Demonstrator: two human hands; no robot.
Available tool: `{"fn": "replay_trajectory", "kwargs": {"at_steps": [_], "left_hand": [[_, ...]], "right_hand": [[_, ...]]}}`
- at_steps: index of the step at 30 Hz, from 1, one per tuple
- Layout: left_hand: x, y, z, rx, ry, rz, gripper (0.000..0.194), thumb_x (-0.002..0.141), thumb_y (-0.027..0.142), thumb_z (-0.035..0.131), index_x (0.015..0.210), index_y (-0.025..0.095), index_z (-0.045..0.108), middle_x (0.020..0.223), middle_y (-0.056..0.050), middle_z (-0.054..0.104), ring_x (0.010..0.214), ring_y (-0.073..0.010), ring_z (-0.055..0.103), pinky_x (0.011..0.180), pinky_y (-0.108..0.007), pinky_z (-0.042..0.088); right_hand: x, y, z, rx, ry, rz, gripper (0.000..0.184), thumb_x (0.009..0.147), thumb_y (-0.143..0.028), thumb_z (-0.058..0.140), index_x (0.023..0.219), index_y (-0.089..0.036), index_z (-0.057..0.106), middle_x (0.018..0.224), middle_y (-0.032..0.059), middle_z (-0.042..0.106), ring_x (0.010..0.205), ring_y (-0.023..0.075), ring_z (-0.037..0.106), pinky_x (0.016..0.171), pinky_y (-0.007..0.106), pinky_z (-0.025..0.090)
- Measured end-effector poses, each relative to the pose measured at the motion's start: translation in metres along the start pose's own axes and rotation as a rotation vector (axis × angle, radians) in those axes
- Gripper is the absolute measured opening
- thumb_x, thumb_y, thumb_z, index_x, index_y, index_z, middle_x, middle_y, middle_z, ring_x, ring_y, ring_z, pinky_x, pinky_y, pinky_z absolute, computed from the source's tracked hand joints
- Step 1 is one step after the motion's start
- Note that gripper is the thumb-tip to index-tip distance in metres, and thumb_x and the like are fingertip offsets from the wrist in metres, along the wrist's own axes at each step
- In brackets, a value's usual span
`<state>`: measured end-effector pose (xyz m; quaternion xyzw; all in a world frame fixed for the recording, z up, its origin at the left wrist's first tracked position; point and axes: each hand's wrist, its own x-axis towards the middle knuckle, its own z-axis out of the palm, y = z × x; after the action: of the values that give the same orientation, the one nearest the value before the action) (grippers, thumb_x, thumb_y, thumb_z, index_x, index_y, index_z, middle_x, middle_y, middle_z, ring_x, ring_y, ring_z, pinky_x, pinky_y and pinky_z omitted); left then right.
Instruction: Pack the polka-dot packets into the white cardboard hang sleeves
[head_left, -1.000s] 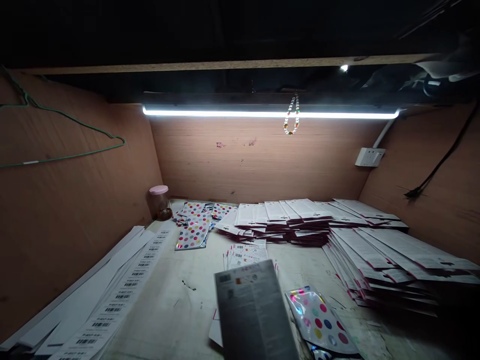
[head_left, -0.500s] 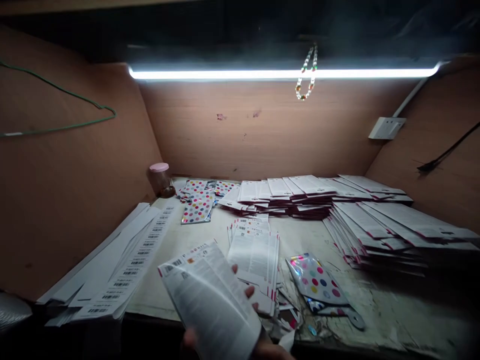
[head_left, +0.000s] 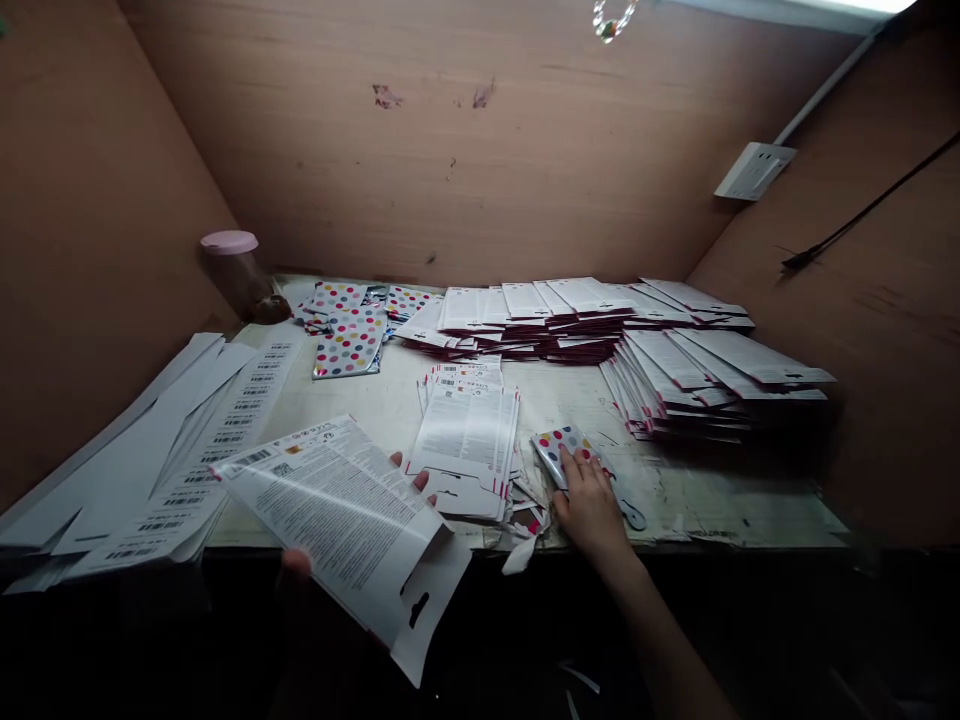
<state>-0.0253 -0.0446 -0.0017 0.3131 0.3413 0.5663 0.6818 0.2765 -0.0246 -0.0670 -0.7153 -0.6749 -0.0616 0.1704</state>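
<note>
The counter (head_left: pixel 570 395) is being enclosed by wooden walls (head_left: pixel 337 190); its back edge is being lined by dotted packets (head_left: pixel 349 345) and stacked white cards (head_left: pixel 555 310), its left edge by barcode sheets (head_left: pixel 210 440). Bare room is being left between the central pile (head_left: pixel 472 430) and the right stack (head_left: pixel 697 370). Over the front edge, left of the pile, a printed sleeve (head_left: pixel 337 510) is being gripped by the left hand (head_left: pixel 296 564), thumb and fingers being set at opposite sides, the sleeve being held tilted. Near the front edge, right of the pile, a dotted pouch (head_left: pixel 552 440) is being touched from above by the right hand (head_left: pixel 592 505); whether it is being pinched cannot be told. The right forearm (head_left: pixel 652 610) is being stretched forward across the front edge.
</note>
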Motion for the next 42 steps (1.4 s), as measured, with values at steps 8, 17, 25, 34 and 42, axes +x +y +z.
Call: {"fn": "replay_trajectory", "kwargs": {"at_steps": [8, 17, 25, 34, 42], "left_hand": [[-0.005, 0.009, 0.033, -0.243, -0.025, -0.076, 0.102, 0.071, 0.085, 0.039, 0.145, 0.016, 0.033, 0.133, -0.02, 0.057, 0.124, -0.044, 0.05, 0.103, -0.064, 0.036], [0.003, 0.007, 0.041, -0.396, -0.093, -0.106, 0.097, 0.07, 0.076, 0.057, 0.144, 0.017, 0.037, 0.133, -0.02, 0.057, 0.125, -0.0449, 0.048, 0.106, -0.064, 0.028], [-0.009, 0.005, 0.044, -0.359, -0.09, -0.076, 0.103, 0.064, 0.072, 0.067, 0.147, 0.021, 0.033, 0.139, -0.018, 0.052, 0.125, -0.0452, 0.047, 0.106, -0.063, 0.029], [-0.007, -0.003, 0.046, -0.41, -0.049, -0.078, 0.1, 0.068, 0.076, 0.059, 0.147, 0.022, 0.032, 0.138, -0.017, 0.054, 0.125, -0.0445, 0.048, 0.105, -0.062, 0.03], [-0.006, 0.001, 0.038, -0.429, -0.106, -0.061, 0.095, 0.075, 0.08, 0.045, 0.148, 0.022, 0.027, 0.145, -0.016, 0.047, 0.133, -0.0427, 0.038, 0.11, -0.059, 0.023]], "right_hand": [[-0.013, -0.008, -0.055, 0.366, 0.283, -0.194, 0.054, 0.09, -0.005, 0.036, 0.141, -0.019, 0.046, 0.138, 0.0122, 0.055, 0.126, 0.0303, 0.053, 0.105, 0.054, 0.045], [-0.053, -0.056, -0.141, 0.494, -0.004, -0.795, 0.046, 0.097, -0.016, 0.04, 0.142, -0.016, 0.044, 0.134, 0.0092, 0.058, 0.124, 0.0232, 0.055, 0.104, 0.032, 0.048], [-0.057, -0.077, -0.125, 0.211, 0.091, -0.807, 0.052, 0.09, -0.004, 0.036, 0.141, -0.003, 0.042, 0.139, 0.0182, 0.051, 0.132, 0.0308, 0.046, 0.098, 0.041, 0.053], [-0.064, -0.113, -0.122, 0.736, 0.078, -0.611, 0.058, 0.087, -0.018, 0.046, 0.143, -0.006, 0.037, 0.133, 0.0174, 0.058, 0.129, 0.0293, 0.051, 0.1, 0.042, 0.052], [-0.062, -0.097, -0.11, 0.646, 0.208, -0.7, 0.046, 0.091, -0.007, 0.043, 0.136, -0.01, 0.051, 0.13, 0.0164, 0.061, 0.129, 0.0309, 0.05, 0.1, 0.049, 0.051]]}}
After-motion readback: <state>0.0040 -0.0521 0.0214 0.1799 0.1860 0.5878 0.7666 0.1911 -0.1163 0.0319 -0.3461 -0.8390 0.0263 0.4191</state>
